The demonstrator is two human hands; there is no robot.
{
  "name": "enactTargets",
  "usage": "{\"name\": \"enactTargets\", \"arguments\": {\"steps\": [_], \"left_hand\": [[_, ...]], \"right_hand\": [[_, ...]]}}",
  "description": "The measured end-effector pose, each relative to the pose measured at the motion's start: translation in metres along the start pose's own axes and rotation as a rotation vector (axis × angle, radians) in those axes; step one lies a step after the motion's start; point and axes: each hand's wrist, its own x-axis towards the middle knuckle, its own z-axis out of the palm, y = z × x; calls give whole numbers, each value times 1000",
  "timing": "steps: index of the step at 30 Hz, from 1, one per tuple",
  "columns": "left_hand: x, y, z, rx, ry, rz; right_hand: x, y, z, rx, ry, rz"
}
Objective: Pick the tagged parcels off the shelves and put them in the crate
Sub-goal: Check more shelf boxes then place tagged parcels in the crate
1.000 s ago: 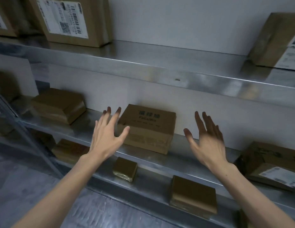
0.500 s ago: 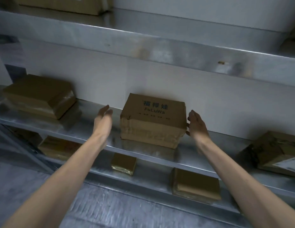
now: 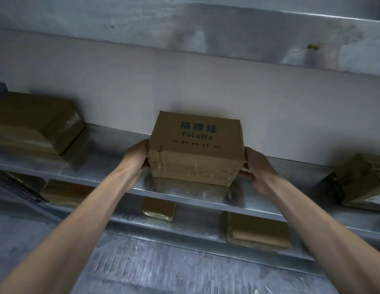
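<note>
A brown cardboard parcel (image 3: 195, 147) printed "FuLuWa" stands on the middle metal shelf (image 3: 104, 172), against the white back wall. My left hand (image 3: 137, 158) grips its left side, thumb at the front lower corner. My right hand (image 3: 256, 166) grips its right side, fingers curled behind the box and thumb low at the front. The parcel's base still looks in contact with the shelf. No tag shows on its visible faces, and no crate is in view.
A stack of taped parcels (image 3: 36, 122) sits at the left of the same shelf, another parcel (image 3: 363, 183) at the right. On the lower shelf lie a small wrapped packet (image 3: 159, 209), a flat box (image 3: 257, 230) and a box at the left (image 3: 64, 193). The upper shelf's edge (image 3: 206, 37) overhangs.
Both hands have closed in from beside the parcel and now grip its two sides. The view has moved closer and lower.
</note>
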Motion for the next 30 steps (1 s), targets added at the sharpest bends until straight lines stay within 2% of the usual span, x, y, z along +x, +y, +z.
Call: {"name": "enactTargets", "arguments": {"steps": [3,10,18,30], "left_hand": [[-1,-4,-10,-16,-36,49],[-8,-1,-13,-81,18,106],[-14,-6,-9,-85,81,142],[-30,8,-7,-55,78,184]], "right_hand": [[0,3,-2,33,25,-27],[-12,3,-3,171,105,-106],[-29,-1,-6,103,99,-150],[-42,-5,-19,123,82,-145]]}}
